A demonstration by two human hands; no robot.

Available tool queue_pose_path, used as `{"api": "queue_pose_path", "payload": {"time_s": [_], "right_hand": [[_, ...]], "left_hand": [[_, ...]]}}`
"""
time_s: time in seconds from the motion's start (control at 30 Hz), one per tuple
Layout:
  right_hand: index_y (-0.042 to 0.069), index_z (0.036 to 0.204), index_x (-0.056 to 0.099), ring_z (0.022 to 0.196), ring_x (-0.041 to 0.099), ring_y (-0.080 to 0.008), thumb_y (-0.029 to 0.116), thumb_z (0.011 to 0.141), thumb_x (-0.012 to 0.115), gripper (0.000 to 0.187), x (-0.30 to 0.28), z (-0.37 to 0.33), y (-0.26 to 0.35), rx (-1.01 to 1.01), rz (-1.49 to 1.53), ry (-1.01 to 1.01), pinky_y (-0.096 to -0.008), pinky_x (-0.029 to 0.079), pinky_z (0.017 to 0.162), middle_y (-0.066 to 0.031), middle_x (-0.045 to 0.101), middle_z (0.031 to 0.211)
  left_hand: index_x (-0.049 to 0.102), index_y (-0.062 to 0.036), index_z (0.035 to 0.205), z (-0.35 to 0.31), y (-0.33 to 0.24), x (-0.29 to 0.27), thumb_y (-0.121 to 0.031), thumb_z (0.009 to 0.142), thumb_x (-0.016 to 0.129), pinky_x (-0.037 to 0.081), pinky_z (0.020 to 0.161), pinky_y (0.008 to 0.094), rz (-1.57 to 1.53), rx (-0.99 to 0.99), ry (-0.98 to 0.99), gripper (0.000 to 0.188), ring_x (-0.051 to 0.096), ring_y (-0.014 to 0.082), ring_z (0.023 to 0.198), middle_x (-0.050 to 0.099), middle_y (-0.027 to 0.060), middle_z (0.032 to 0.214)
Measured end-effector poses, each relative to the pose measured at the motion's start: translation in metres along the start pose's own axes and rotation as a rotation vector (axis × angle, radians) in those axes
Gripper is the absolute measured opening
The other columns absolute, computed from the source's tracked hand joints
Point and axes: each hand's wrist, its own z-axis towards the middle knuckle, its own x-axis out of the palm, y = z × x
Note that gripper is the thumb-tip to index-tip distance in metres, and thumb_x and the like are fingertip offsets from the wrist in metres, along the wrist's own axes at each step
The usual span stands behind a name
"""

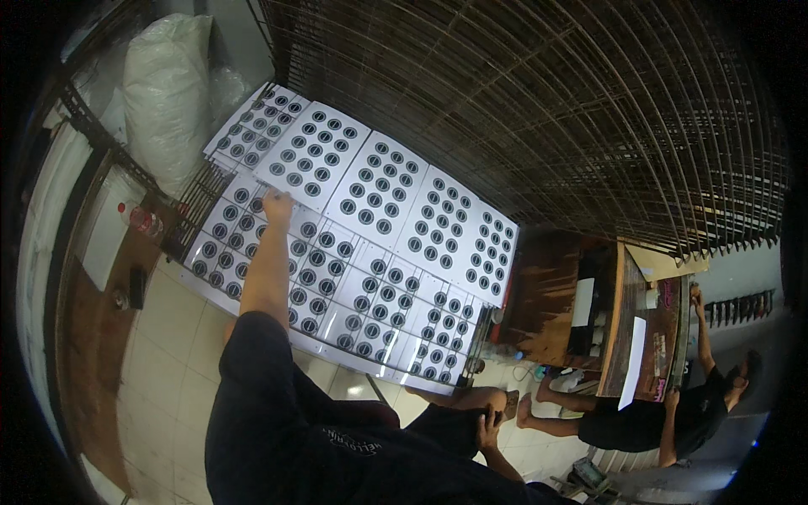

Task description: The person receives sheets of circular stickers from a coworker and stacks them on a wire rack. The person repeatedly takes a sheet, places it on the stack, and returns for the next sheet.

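Touching glossy circle-printed sheet (252, 220), left hand (277, 204)

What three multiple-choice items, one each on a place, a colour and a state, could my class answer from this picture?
1. Where does the left hand rest?
A. on the white sheets printed with dark discs
B. on the bottle
C. on the white sack

2. What colour is the sleeve?
A. yellow
B. black
C. white

3. How do the sheets lie?
A. rolled up
B. stacked in one pile
C. spread flat side by side

Answers: 1 A, the arm reaches out and the hand touches a sheet's upper edge. 2 B, the sleeve is dark black cloth. 3 C, they cover the rack in rows.
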Motion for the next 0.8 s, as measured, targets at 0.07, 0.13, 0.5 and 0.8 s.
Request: {"api": "queue_pose_path", "payload": {"time_s": [0.07, 0.13, 0.5, 0.8], "right_hand": [[-0.001, 0.123, 0.032, 0.105, 0.035, -0.0529, 0.001, 0.085, 0.041, 0.038, -0.042, 0.02, 0.056, -0.162, 0.04, -0.107, -0.0659, 0.027, 0.083, -0.0352, 0.03, 0.123], [-0.001, 0.122, 0.031, 0.105, 0.035, -0.0525, 0.0, 0.085, 0.041, 0.038, -0.043, 0.019, 0.057, -0.117, 0.023, -0.067, -0.0672, 0.025, 0.084, -0.0363, 0.03, 0.123], [0.012, 0.132, 0.024, 0.119, 0.017, -0.0532, 0.033, 0.091, 0.031, 0.046, -0.003, -0.002, 0.003, -0.06, -0.06, 0.021, -0.0573, 0.023, 0.096, -0.0272, 0.02, 0.133], [0.017, 0.13, 0.028, 0.119, 0.019, -0.0514, 0.032, 0.088, 0.04, 0.047, 0.013, -0.003, -0.001, 0.306, 0.134, 0.027, -0.0542, 0.028, 0.095, -0.0292, 0.015, 0.134]], "left_hand": [[0.05, 0.001, 0.08, -0.005, -0.001, 0.002, 0.003, 0.075, 0.052, 0.047, 0.051, 0.0268, 0.09, -0.041, 0.013, 0.006, 0.054, 0.0148, 0.061, 0.055, 0.0091, 0.074], [0.051, 0.0011, 0.083, -0.009, -0.003, 0.002, 0.003, 0.075, 0.052, 0.048, 0.052, 0.027, 0.031, -0.052, 0.015, 0.008, 0.054, 0.0148, 0.062, 0.056, 0.0101, 0.074], [0.048, 0.0018, 0.101, -0.003, -0.001, 0.002, 0.0, 0.075, 0.051, 0.052, 0.058, 0.0299, -0.016, -0.163, 0.048, 0.027, 0.057, 0.0194, 0.069, 0.056, 0.0139, 0.081], [0.043, 0.0013, 0.119, -0.024, 0.009, -0.013, -0.011, 0.074, 0.06, 0.045, 0.078, 0.0355, 0.552, 0.011, -0.06, 0.049, 0.055, 0.0251, 0.088, 0.057, 0.0162, 0.092]]}}
